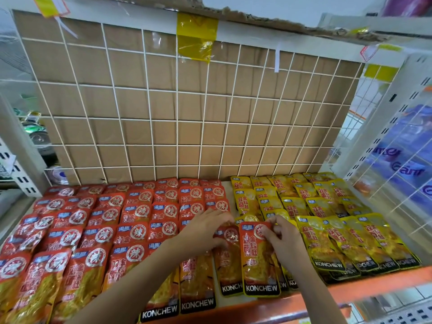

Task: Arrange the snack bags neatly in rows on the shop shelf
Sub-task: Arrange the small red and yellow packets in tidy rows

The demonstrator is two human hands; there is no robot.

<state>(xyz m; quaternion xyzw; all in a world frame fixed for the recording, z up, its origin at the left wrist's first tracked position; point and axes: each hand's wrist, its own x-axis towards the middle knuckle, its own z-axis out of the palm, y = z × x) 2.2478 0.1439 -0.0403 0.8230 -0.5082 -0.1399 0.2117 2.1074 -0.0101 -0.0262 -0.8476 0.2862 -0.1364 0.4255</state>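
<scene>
The red bags (138,232) each carry a white ring with the character 辣 near the top, beside a small blue tag whose characters are too small to read. Those in the front row show KONCHEW in white on a black band at the bottom. The yellow bags (332,244) bear the same KONCHEW band. Vertical Chinese print runs down both kinds, unclear. Lettering on the blue packs (406,164) cannot be made out.

Pinching the top of a red snack bag (259,263) with the right hand (284,239), holding the neighbouring red bag (228,267) with the left hand (205,228), between rows of red bags (105,218) and yellow bags (339,232) on the shelf (355,288).
</scene>
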